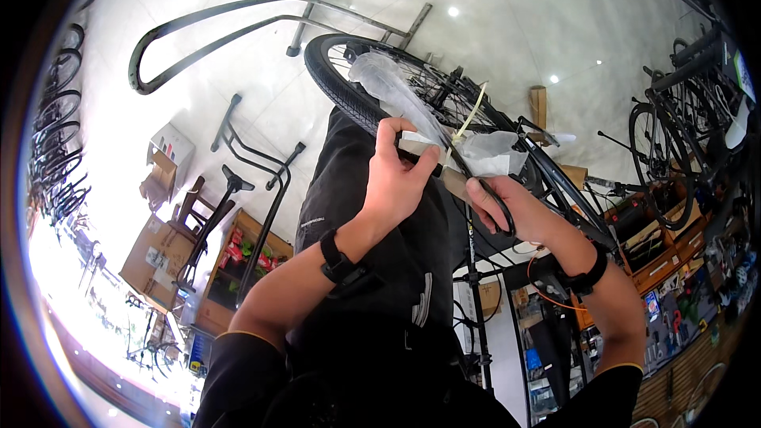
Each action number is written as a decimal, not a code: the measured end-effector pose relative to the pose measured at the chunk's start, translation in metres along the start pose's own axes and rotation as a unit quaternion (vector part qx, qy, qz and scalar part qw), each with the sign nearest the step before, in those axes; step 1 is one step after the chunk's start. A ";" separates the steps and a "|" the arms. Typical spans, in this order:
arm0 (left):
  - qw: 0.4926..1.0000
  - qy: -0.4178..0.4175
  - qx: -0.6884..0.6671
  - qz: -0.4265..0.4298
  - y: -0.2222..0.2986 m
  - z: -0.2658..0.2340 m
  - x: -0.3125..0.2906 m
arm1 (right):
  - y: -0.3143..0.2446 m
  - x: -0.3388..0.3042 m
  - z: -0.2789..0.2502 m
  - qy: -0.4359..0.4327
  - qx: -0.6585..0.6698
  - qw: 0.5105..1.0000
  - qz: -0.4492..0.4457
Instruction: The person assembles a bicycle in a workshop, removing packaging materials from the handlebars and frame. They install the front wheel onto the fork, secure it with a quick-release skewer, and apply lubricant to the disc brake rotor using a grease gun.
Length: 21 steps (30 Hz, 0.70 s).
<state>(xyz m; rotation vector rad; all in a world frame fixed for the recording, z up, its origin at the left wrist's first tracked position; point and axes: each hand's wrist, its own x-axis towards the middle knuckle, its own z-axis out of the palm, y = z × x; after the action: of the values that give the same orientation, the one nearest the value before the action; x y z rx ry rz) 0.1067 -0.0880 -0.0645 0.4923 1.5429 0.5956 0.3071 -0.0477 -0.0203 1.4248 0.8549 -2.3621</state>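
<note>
A bicycle with a black-tyred wheel point(349, 99) lies in front of me, partly covered by translucent plastic wrap point(388, 83). My left hand point(394, 182) is closed, thumb and forefinger pinching a pale piece of packing wrap point(417, 143) beside the wheel. My right hand point(511, 206) grips what looks like scissors by a black loop handle point(504, 215); their front part points toward the left hand, and whether the blades are apart cannot be made out. A pale cable tie point(476, 107) sticks up between the hands and the spokes. More whitish wrap point(491, 150) hangs just beyond the right hand.
A bent metal tube stand point(214, 8) lies on the pale tiled floor beyond the wheel. Cardboard boxes point(158, 257) and a black stand point(273, 182) are at left. Other bicycles point(662, 143) and a tool-covered bench point(674, 277) stand at right.
</note>
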 end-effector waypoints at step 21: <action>0.999 -0.007 0.031 0.002 0.000 -0.001 0.002 | 0.049 -0.030 -0.006 0.378 -0.161 0.889 -0.202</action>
<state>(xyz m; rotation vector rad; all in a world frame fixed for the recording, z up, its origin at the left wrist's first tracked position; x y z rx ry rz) 0.1053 -0.0865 -0.0661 0.5449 1.5510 0.5468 0.3501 -0.0859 -0.0138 2.1986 1.7875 -1.7105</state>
